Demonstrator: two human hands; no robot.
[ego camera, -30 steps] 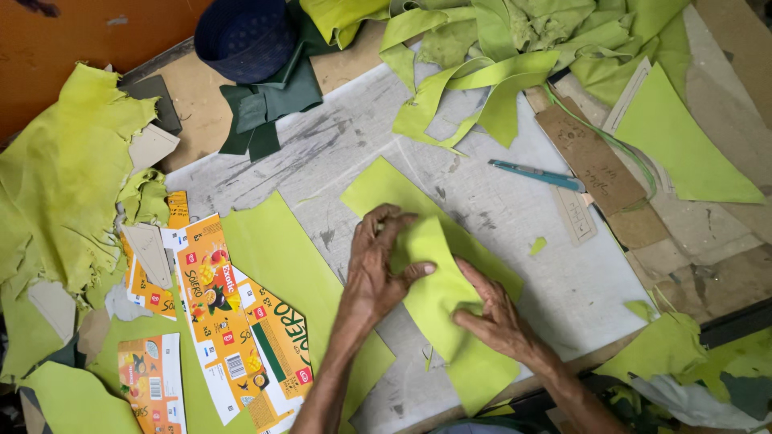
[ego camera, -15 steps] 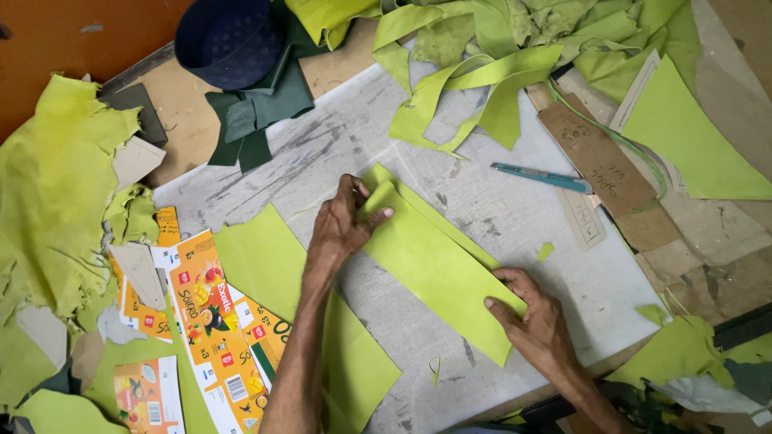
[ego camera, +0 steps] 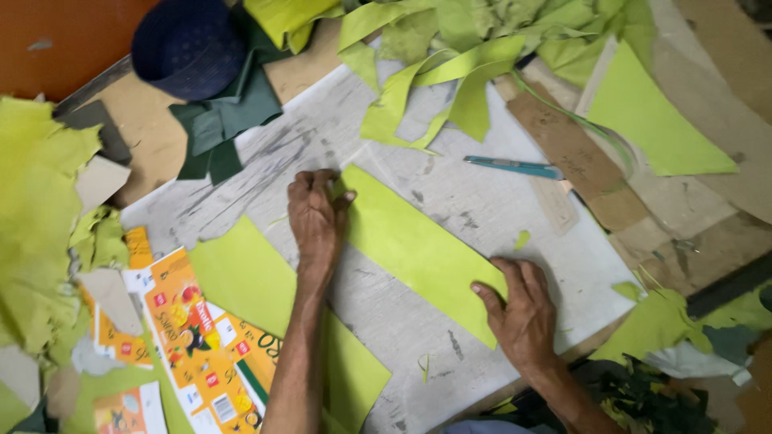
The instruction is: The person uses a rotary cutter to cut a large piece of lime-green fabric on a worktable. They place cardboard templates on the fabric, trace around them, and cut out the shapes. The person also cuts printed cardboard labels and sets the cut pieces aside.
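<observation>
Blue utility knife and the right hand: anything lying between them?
Head view: between blue utility knife and right hand, bare grey board and one small green scrap.

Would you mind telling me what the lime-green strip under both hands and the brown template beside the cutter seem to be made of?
Lime-green strip: probably thin leather or leatherette; matte, lies flat, clean cut edges. Brown template: seemingly cardboard; dull, stiff, fibrous brown face. Left hand and right hand press the strip flat.

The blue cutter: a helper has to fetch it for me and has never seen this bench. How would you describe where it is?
Start at the pale scuffed cutting board in the middle of the bench. Above the right hand, near the board's far right edge beside a brown cardboard strip, lies the blue cutter, the only slim blue tool among green scraps.
</observation>
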